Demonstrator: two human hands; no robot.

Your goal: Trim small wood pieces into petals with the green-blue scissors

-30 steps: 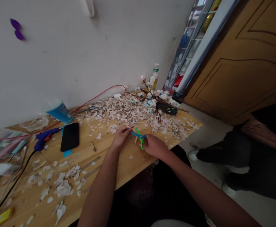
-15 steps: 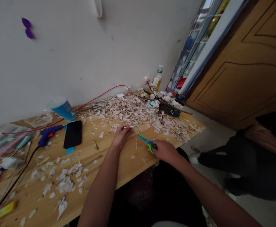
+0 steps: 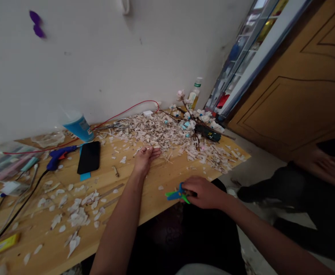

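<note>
My right hand [image 3: 204,193] grips small scissors [image 3: 176,194] with blue and green handles at the near edge of the wooden table [image 3: 156,191], blades pointing left. My left hand [image 3: 144,157] lies on the table top with its fingers stretched toward a big pile of pale cut scraps [image 3: 161,133]; I see nothing held in it. A flowering branch with white and pink blossoms [image 3: 193,118] lies across the far right of the pile.
A black phone [image 3: 89,157], a blue glue gun [image 3: 57,156], a tipped blue cup [image 3: 78,128] and a red wire [image 3: 121,112] lie to the left. A bottle [image 3: 195,93] stands by the wall. Another person's dark-trousered legs [image 3: 284,191] are at right.
My right hand drew the scissors back from mid-table to the near edge. My left hand, earlier pinched beside the blades, moved forward and now lies flat by the scrap pile.
</note>
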